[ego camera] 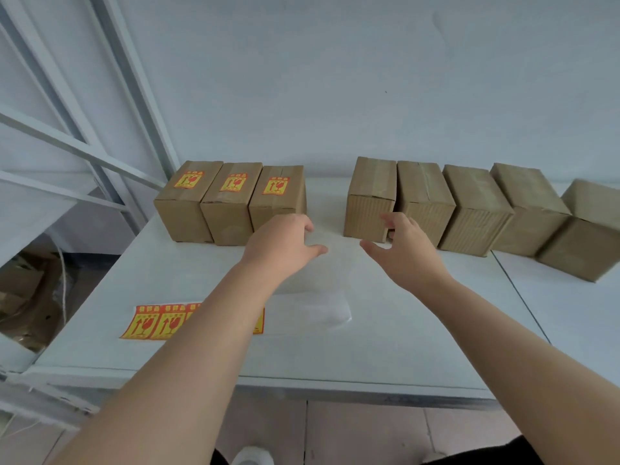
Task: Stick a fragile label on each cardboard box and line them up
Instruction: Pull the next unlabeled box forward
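Head view: both hands' fingers spread, empty, flanking bare gap (table [385, 330]) between labelled box [276, 199] and unlabelled box [370, 199]

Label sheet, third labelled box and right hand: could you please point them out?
Label sheet [147, 322]: head view, left stickers.
Third labelled box [276, 186]: head view, its sticker.
Right hand [404, 250]: head view, back of hand.

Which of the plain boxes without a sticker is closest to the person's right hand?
The leftmost unlabelled box, right beside the gap. The right hand has its fingers at that box's front corner; the other four plain boxes sit farther right.
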